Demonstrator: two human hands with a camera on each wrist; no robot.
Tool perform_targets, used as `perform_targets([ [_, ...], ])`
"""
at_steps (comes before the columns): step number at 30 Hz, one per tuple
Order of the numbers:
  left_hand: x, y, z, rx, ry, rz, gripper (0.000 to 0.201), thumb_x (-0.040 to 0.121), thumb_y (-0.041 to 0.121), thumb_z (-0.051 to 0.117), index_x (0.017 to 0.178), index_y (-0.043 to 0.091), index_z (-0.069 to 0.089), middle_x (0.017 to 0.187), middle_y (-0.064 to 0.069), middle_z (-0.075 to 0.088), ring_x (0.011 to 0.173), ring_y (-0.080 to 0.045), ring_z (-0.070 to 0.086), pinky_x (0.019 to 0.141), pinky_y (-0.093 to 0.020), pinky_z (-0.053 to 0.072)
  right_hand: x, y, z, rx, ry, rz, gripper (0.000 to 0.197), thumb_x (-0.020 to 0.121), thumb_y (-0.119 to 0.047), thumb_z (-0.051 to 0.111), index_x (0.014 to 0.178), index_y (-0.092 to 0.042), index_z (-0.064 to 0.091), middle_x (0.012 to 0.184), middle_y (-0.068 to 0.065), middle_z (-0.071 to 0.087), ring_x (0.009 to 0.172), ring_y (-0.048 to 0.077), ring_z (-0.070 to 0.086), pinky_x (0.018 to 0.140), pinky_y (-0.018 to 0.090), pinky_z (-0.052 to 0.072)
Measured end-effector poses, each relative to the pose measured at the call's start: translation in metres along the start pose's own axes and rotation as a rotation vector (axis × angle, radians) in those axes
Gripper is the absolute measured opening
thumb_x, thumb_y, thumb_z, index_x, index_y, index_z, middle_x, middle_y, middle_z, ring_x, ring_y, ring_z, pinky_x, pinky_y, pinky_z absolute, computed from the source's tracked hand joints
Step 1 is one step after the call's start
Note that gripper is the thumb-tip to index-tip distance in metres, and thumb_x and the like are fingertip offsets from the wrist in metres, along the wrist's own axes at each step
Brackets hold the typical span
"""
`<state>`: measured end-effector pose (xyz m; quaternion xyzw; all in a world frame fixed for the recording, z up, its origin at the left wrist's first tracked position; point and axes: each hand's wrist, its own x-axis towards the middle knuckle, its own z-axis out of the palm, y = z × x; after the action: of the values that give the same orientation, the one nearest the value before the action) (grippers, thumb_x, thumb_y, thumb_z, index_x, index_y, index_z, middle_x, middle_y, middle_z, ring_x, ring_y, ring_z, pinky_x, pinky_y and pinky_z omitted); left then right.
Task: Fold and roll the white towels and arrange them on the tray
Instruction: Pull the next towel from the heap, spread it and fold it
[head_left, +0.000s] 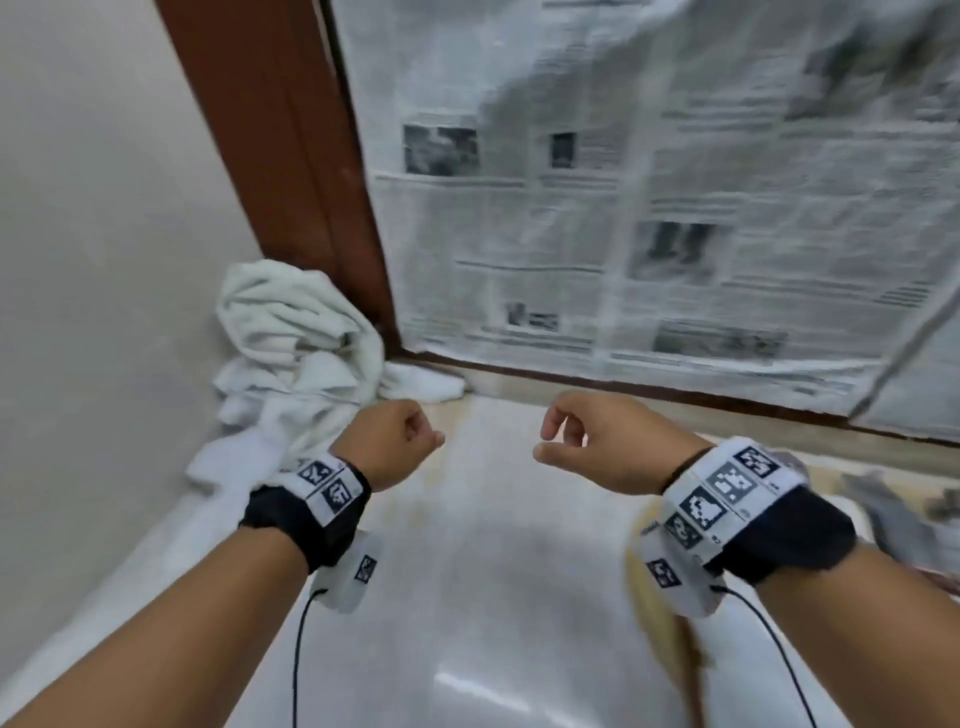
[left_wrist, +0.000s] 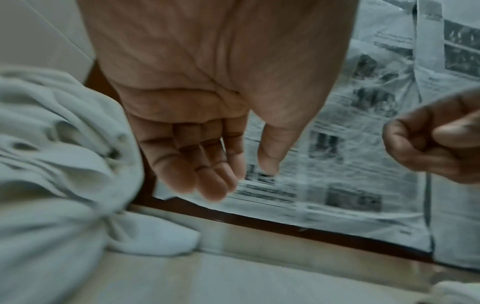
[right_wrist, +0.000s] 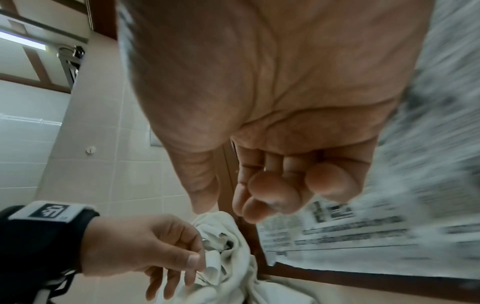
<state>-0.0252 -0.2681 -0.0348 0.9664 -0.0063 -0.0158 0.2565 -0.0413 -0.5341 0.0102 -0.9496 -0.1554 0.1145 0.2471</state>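
Note:
A heap of crumpled white towels (head_left: 291, 338) lies in the far left corner of the white counter (head_left: 493, 571), against the wall. The towels (left_wrist: 57, 164) fill the left side of the left wrist view. My left hand (head_left: 423, 434) hovers just right of the heap with its fingers loosely curled and holds nothing. The left hand (left_wrist: 233, 181) shows a bare palm. My right hand (head_left: 553, 434) hangs level with it, a short gap between them, fingers loosely curled and holding nothing. The right hand (right_wrist: 233, 197) is above the towels (right_wrist: 228, 246). I cannot make out a tray.
A window covered with newspaper (head_left: 649, 234) in a brown wooden frame (head_left: 291, 156) stands along the counter's far edge. A plain wall (head_left: 104, 260) closes the left side. At the right edge lies a dark patterned thing (head_left: 904, 514), too blurred to name.

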Motion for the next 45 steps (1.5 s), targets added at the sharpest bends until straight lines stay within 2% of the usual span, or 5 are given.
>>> perform_targets([
  [9,0.046,-0.187,-0.078,0.108,0.103,-0.044,0.056,0.084,0.041,0.070,0.132,0.020,0.050,0.130,-0.009,0.044,0.120,-0.030,0.049,0.104,-0.038,0.040,0.170,-0.146,0.144,0.190,-0.070,0.222,0.027,0.084,-0.048,0.071,0.097,-0.028,0.058,0.094,-0.005,0.064,0.088,0.017,0.066,0.078,0.028,0.052],
  [26,0.152,-0.154,-0.124,0.558,0.094,0.433,0.078,0.087,0.048,0.060,0.151,0.028,0.022,0.164,-0.003,-0.013,0.150,-0.030,0.002,0.115,-0.050,0.021,0.254,-0.151,0.147,-0.046,0.050,0.451,0.042,0.095,-0.037,0.061,0.134,-0.022,0.053,0.137,0.003,0.054,0.117,0.021,0.058,0.094,0.028,0.046],
  [34,0.214,-0.203,-0.099,0.678,-0.224,0.139,0.127,0.054,0.099,0.044,0.155,0.033,0.006,0.150,-0.007,0.039,0.134,-0.033,0.038,0.104,-0.052,0.035,0.327,-0.092,0.171,-0.091,-0.076,0.353,0.066,0.098,-0.026,0.055,0.156,-0.017,0.023,0.164,0.006,0.016,0.142,0.027,0.037,0.114,0.036,0.034],
  [38,0.203,-0.211,-0.083,0.682,-0.189,0.192,0.111,0.050,0.104,0.033,0.140,0.039,0.042,0.137,0.000,0.048,0.122,-0.027,0.047,0.097,-0.048,0.038,0.345,-0.076,0.195,-0.055,-0.060,0.382,0.078,0.093,-0.034,0.060,0.156,-0.022,0.016,0.156,0.012,0.022,0.124,0.035,0.054,0.102,0.041,0.046],
  [45,0.166,-0.221,-0.080,0.678,-0.108,0.227,0.096,0.057,0.100,0.032,0.132,0.041,0.044,0.129,0.003,0.048,0.116,-0.024,0.044,0.094,-0.046,0.033,0.341,-0.087,0.195,-0.006,-0.043,0.423,0.017,0.099,-0.024,0.043,0.111,-0.018,0.053,0.116,0.010,0.065,0.099,0.028,0.062,0.076,0.031,0.043],
])
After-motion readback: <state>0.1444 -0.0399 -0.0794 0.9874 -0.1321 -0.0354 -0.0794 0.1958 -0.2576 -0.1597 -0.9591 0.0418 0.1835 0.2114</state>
